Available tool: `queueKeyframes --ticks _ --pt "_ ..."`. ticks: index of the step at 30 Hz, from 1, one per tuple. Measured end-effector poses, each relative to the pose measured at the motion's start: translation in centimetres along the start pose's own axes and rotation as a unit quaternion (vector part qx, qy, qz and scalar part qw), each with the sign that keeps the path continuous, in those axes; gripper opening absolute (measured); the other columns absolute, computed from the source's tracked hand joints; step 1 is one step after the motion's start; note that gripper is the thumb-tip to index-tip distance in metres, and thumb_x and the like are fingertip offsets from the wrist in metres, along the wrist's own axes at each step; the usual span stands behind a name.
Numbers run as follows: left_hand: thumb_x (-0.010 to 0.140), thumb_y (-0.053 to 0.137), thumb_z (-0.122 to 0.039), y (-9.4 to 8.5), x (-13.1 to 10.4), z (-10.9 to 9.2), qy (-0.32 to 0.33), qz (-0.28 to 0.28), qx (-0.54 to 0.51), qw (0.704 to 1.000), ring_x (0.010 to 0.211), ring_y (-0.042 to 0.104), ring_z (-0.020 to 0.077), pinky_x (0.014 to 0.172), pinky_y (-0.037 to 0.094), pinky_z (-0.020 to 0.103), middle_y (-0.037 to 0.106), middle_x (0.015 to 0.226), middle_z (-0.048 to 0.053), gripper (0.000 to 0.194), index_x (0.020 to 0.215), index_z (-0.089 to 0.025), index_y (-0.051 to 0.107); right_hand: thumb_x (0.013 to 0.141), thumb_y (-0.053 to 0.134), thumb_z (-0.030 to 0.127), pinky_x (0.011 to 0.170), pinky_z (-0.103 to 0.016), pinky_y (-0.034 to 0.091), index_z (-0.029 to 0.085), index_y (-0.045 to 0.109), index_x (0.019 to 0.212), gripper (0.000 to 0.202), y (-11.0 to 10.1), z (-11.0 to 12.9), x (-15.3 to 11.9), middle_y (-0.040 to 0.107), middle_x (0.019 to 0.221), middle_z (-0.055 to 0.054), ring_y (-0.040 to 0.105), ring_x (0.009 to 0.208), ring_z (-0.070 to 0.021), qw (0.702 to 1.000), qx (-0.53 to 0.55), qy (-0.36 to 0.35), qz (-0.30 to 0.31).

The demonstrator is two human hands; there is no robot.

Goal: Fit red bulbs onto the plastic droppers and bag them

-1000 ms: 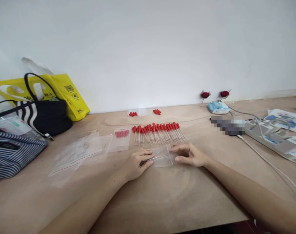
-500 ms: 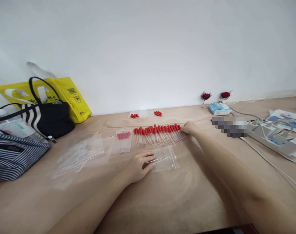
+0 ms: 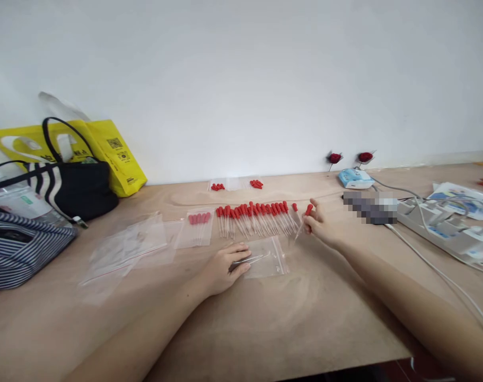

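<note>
My right hand (image 3: 318, 224) pinches one glass dropper with a red rubber bulb (image 3: 308, 209), its thin tip slanting down to the left. Just left of it lies a row of several more red-bulbed droppers (image 3: 257, 217), bulbs away from me and tips toward me. My left hand (image 3: 227, 268) grips the near left end of a clear zip bag (image 3: 267, 260) lying flat, its zip edge to the right. Beyond the left hand, a zip bag (image 3: 193, 233) contains several droppers side by side.
A stack of clear zip bags (image 3: 125, 249) lies at left. Red bulbs in clear plastic (image 3: 233, 183) rest by the wall. Black (image 3: 82, 185), yellow (image 3: 125, 159) and striped bags (image 3: 22, 260) stand left. Tissues (image 3: 356, 179), a power strip (image 3: 444, 231) and cables are right.
My right hand has drawn one dropper off the right end of the row, lifting it and tilting it. My left hand stays on the zip bag. The view has shifted slightly.
</note>
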State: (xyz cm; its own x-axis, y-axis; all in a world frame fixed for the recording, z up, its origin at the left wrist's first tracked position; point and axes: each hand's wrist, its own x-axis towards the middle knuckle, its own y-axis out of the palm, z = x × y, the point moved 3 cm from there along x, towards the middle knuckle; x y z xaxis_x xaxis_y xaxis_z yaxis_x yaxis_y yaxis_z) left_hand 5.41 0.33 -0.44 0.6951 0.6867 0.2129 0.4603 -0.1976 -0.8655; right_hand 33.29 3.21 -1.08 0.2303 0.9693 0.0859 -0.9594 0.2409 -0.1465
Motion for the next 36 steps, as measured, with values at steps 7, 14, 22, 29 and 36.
queueKeyframes --ticks 7,14,22,29,36 --pt "0.084 0.046 -0.031 0.1 0.0 0.2 0.006 0.006 0.009 1.000 0.116 0.046 0.0188 0.101 0.034 0.038 0.056 0.120 0.006 0.033 0.112 -0.018 0.057 0.064 0.054 0.025 0.043 -0.021 0.036 0.023 0.022 0.119 0.064 2.3 -0.9 -3.2 0.044 0.062 0.010 0.045 0.044 -0.0077 0.985 0.169 0.012 -0.025" --pt "0.083 0.047 -0.033 0.2 0.0 0.2 0.007 -0.002 -0.008 1.000 0.115 0.047 0.0196 0.098 0.037 0.038 0.056 0.119 0.006 0.032 0.111 -0.020 0.058 0.062 0.061 0.032 0.047 -0.023 0.041 0.024 0.030 0.106 0.054 3.4 -0.6 -4.2 0.045 0.068 0.008 0.048 0.046 -0.0070 0.984 0.177 0.016 -0.013" --pt "0.080 0.051 -0.031 -1.2 -0.1 -0.8 0.005 0.062 -0.012 0.998 0.122 0.039 0.0212 0.101 0.032 0.041 0.047 0.129 0.006 0.045 0.124 -0.021 0.046 0.058 0.068 0.040 0.052 -0.024 0.041 0.016 0.054 0.090 0.042 4.0 -0.7 -4.8 0.055 0.064 0.003 0.049 0.053 -0.0088 0.993 0.034 -0.023 0.110" --pt "0.078 0.054 -0.031 -1.2 0.0 -0.9 0.026 0.081 -0.024 0.996 0.123 0.037 0.0217 0.101 0.031 0.042 0.045 0.130 0.007 0.047 0.123 -0.021 0.046 0.054 0.073 0.037 0.046 -0.020 0.033 0.017 0.053 0.074 0.035 3.7 -0.6 -4.8 0.049 0.057 0.006 0.040 0.047 -0.0056 0.988 -0.005 -0.066 0.140" --pt "0.079 0.053 -0.031 -0.9 -0.1 -0.7 0.030 0.077 -0.027 0.996 0.123 0.036 0.0224 0.100 0.031 0.043 0.043 0.132 0.009 0.042 0.120 -0.021 0.049 0.066 0.065 0.039 0.045 -0.019 0.029 0.015 0.063 0.070 0.025 4.0 -0.2 -5.1 0.046 0.053 0.005 0.037 0.047 -0.0062 0.965 -0.097 -0.085 0.229"
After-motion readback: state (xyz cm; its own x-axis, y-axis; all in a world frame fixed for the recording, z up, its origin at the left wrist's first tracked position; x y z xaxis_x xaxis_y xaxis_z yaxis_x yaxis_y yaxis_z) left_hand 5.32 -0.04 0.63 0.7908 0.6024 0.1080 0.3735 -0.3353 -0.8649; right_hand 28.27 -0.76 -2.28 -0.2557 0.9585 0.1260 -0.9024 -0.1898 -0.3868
